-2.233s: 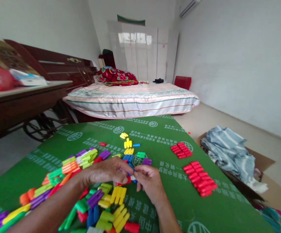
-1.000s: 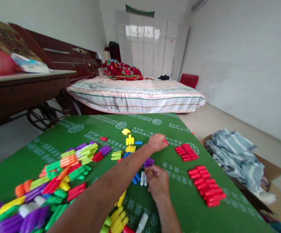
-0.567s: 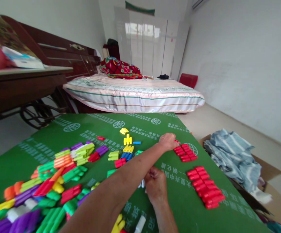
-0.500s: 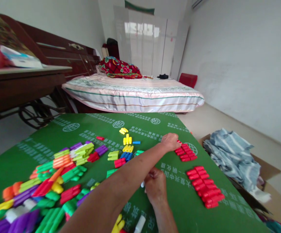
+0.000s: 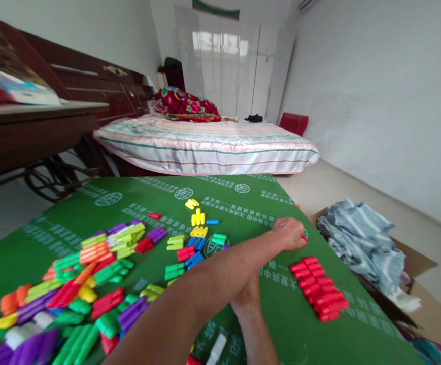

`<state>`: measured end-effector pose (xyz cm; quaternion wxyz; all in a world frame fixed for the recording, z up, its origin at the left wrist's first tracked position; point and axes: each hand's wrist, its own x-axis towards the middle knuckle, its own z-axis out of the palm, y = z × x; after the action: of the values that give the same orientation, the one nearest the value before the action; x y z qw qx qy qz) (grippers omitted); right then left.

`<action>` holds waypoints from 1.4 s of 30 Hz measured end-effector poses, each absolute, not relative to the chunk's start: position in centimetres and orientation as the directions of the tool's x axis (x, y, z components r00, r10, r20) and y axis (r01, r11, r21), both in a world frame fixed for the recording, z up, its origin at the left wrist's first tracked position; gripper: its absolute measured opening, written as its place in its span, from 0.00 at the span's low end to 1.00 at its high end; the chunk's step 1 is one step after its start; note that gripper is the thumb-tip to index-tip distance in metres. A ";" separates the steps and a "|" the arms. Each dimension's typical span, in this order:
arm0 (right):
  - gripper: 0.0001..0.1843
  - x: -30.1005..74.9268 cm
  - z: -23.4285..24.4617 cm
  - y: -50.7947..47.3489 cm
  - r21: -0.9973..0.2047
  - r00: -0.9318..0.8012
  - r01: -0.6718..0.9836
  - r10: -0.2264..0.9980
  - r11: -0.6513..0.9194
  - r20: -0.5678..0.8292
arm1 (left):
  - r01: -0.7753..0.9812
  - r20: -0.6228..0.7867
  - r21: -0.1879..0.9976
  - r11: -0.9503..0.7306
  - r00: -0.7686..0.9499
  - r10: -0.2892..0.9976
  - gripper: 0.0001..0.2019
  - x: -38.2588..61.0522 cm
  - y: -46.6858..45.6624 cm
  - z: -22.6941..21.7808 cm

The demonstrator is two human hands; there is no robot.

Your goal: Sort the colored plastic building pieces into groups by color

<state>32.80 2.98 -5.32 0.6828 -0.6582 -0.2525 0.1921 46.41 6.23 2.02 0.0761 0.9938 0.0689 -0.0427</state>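
My left hand (image 5: 289, 233) reaches across from the lower left, its fingers closed near the right side of the green board (image 5: 258, 203). A bit of red plastic shows at its outer edge; the hand covers the rest. Below it lies a stepped block of joined red bullet-shaped plastic pieces (image 5: 319, 289). My right hand (image 5: 247, 296) is under the left forearm, only its wrist and lower part visible, fingers hidden. Nearby lies a white piece (image 5: 217, 350). Small joined sets in yellow (image 5: 198, 218), blue (image 5: 195, 259) and green (image 5: 218, 239) stand in the middle.
A large mixed heap of coloured pieces (image 5: 71, 304) covers the board's left side. Off the right edge stands a cardboard box (image 5: 414, 261) with blue-grey striped cloth (image 5: 361, 243). A bed (image 5: 208, 147) stands behind the board, and a dark wooden table (image 5: 33, 132) is at left.
My left hand has shifted right, over where the smaller red group lay; that group is now almost wholly out of sight. My right hand has become more hidden behind the left forearm.
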 end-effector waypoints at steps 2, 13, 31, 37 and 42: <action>0.13 32.8 -5.7 3.1 -0.997 0.813 0.022 0.578 0.079 0.064 | 0.126 -0.086 0.138 -0.982 0.990 0.115 0.17 46.5 6.1 1.8; 0.11 32.9 -5.6 2.7 -0.998 0.768 0.067 0.640 -0.018 0.039 | 0.174 0.013 0.173 -0.969 0.984 0.179 0.22 45.4 7.7 2.7; 0.17 32.5 -5.1 1.4 -0.992 0.680 0.015 0.729 -0.124 -0.081 | 0.755 -0.035 0.075 -0.652 0.655 0.755 0.10 16.9 16.5 4.5; 0.18 32.5 -4.8 1.3 -0.987 0.657 0.031 0.747 -0.160 -0.101 | 0.852 -0.027 -0.032 -0.523 0.523 0.852 0.12 13.5 19.9 4.6; 0.19 32.7 -5.0 1.2 -0.983 0.655 0.052 0.749 -0.175 -0.098 | 0.846 -0.050 -0.098 -0.524 0.521 0.852 0.13 14.9 20.6 4.2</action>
<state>32.67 1.23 -4.98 0.5759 -0.7043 -0.2844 0.3024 14.94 20.57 4.18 -0.0303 0.8716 0.4871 -0.0459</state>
